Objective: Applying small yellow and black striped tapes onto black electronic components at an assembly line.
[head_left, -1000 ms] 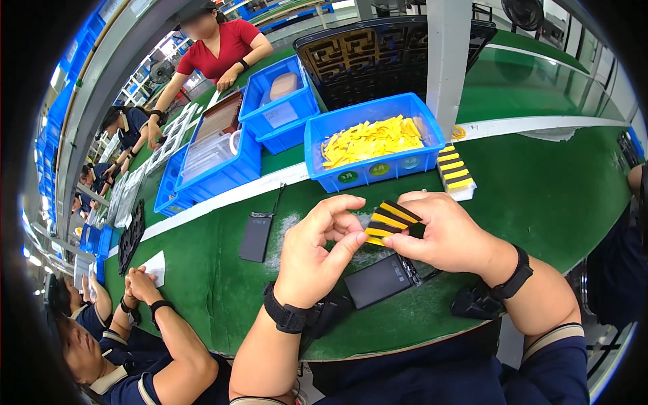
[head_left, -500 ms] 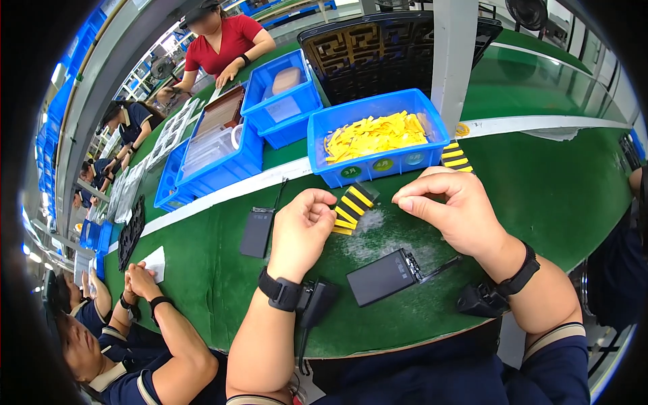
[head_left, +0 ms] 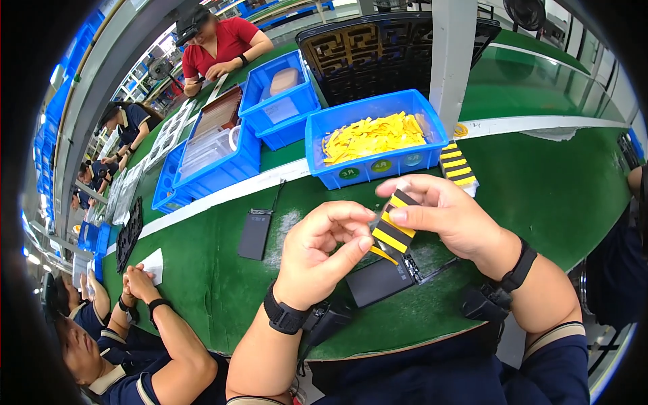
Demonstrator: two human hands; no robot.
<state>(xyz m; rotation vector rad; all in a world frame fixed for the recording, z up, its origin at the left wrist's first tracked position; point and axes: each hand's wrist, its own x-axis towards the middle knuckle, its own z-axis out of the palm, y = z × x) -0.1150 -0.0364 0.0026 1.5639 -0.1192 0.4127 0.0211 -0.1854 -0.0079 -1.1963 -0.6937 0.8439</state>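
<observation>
My right hand (head_left: 451,217) pinches a black card with yellow stripes (head_left: 393,226) above the green belt. My left hand (head_left: 317,253) meets it from the left, thumb and fingers closed on a thin yellow strip (head_left: 382,254) that curls down off the card's lower edge. Just below both hands a black flat battery-like block (head_left: 379,279) lies on the belt, partly hidden by my left hand. A second black block (head_left: 256,234) lies to the left.
A blue bin of yellow strips (head_left: 375,144) stands behind my hands, a stack of striped cards (head_left: 458,169) to its right. More blue bins (head_left: 214,154) and a black tray (head_left: 378,52) lie farther back. A grey post (head_left: 450,54) rises behind. Other people work along the left side.
The striped card went from my left hand to my right. Both hands have come together over the black block, and a yellow strip now hangs from the card.
</observation>
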